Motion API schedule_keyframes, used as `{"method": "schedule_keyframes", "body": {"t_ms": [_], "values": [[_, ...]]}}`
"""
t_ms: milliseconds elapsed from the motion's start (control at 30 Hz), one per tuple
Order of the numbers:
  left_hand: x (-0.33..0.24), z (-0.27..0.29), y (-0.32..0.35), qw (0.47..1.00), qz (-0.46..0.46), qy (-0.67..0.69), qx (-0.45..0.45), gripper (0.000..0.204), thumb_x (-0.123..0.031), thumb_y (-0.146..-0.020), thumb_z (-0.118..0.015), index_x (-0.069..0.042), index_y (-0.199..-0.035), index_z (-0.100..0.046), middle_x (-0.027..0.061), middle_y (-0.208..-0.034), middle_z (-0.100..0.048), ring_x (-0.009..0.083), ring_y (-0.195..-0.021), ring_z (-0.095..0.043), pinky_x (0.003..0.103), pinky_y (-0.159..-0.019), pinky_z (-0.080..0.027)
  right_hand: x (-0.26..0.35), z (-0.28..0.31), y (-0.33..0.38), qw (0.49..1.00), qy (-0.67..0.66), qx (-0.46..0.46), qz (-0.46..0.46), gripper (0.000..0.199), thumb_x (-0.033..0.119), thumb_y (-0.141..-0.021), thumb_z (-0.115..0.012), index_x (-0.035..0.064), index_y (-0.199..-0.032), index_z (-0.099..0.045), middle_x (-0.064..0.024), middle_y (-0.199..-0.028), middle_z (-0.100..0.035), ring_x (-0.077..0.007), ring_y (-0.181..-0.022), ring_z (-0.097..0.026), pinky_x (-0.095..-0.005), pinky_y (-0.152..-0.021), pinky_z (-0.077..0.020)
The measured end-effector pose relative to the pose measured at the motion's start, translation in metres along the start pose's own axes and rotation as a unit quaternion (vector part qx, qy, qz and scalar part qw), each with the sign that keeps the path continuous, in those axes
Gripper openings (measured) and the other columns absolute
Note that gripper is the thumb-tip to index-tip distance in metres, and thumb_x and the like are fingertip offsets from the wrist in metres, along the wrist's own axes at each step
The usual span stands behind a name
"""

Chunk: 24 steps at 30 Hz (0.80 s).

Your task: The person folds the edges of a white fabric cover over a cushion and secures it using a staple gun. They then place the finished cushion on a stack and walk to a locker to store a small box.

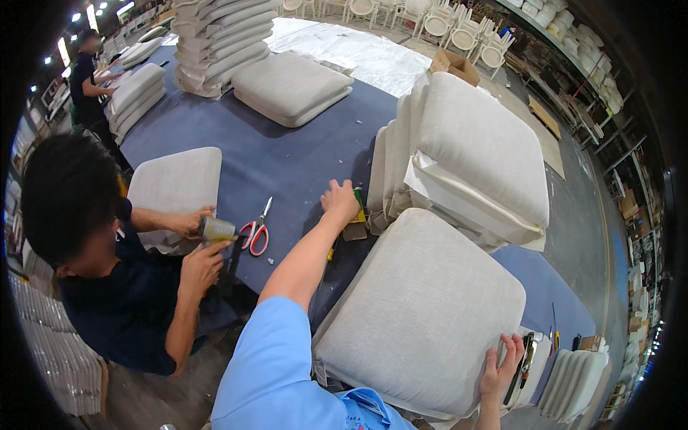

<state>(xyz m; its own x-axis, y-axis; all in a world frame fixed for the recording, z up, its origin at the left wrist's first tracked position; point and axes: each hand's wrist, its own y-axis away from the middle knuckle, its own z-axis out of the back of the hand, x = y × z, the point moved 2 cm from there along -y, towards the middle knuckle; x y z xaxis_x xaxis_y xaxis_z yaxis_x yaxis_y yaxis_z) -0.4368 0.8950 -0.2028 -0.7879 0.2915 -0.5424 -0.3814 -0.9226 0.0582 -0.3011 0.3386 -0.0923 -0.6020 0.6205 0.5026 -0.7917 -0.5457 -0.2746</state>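
A light grey upholstered seat cushion (423,308) lies in front of me at the table's near edge. My right hand (498,369) rests against its right side with the fingers apart. Just beyond those fingers lies a staple gun (529,358) with a dark handle. My left hand (340,202) reaches across the blue-grey table, its fingers curled at a small green and yellow box (360,206); what they hold is hidden. Behind the box leans a stack of similar cushions (476,136). Red-handled scissors (256,231) lie left of my forearm.
On my left a co-worker (107,251) holds a tool over another cushion (179,175). More cushions (290,86) and a tall pile (222,43) stand at the far side. At right are a yellow-handled screwdriver (556,337) and a row of cushions (573,383). Chair frames (466,36) stand behind.
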Motion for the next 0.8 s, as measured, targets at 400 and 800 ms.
{"method": "schedule_keyframes", "body": {"t_ms": [400,800], "values": [[0.010,-0.079,0.091,0.971,-0.153,-0.171,0.062,0.047,-0.017,-0.100,-0.055,0.000,-0.143,-0.060,0.0236,-0.130,-0.066,0.0342,-0.097,-0.078,0.045,-0.071,-0.063,-0.002,0.006,0.004,1.000,-0.007,-0.008,-0.006,0.038,0.018,-0.096,-0.072,0.0033,-0.130,-0.065,-0.0182,-0.149,-0.049,-0.0364,-0.143,-0.045,-0.0483,-0.122,-0.0320],[0.007,-0.107,0.061,0.962,-0.166,-0.214,-0.022,0.037,-0.020,-0.102,-0.052,-0.004,-0.133,-0.065,0.0232,-0.128,-0.061,0.0336,-0.084,-0.076,0.048,-0.057,-0.058,0.003,0.005,0.000,1.000,-0.021,-0.014,0.001,0.042,0.018,-0.089,-0.076,0.0042,-0.128,-0.068,-0.0201,-0.148,-0.050,-0.0386,-0.140,-0.048,-0.0482,-0.119,-0.0358]]}}
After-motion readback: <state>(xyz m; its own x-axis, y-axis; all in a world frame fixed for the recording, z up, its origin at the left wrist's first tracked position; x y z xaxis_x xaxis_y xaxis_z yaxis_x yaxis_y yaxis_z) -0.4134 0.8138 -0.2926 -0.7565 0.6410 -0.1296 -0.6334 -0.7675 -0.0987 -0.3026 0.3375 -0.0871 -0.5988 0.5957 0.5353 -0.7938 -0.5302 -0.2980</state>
